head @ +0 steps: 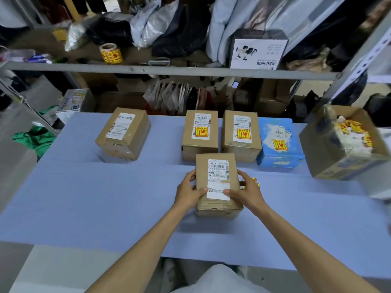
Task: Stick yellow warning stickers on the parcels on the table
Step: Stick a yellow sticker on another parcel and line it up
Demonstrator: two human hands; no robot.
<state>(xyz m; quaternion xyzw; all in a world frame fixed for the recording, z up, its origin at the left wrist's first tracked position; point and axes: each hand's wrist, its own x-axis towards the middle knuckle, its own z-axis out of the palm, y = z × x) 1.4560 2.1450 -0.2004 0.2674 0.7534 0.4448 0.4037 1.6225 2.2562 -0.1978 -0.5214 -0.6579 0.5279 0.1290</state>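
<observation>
Cardboard parcel (218, 185), mid-table toward the near edge, sits clasped between our left hand (188, 192) and right hand (246, 192), so we steady it squarely before adding the yellow sticker (254, 180) beside it.

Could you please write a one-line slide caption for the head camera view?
Both hands, left and right, grip an unstickered parcel; three parcels behind already carry yellow stickers.

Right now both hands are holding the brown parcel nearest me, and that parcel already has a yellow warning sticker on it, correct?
Not quite. The head view shows the left hand and right hand holding the nearest brown parcel, but it carries only white shipping labels, no yellow warning sticker. A yellow sticker peeks out by the right hand.
</observation>
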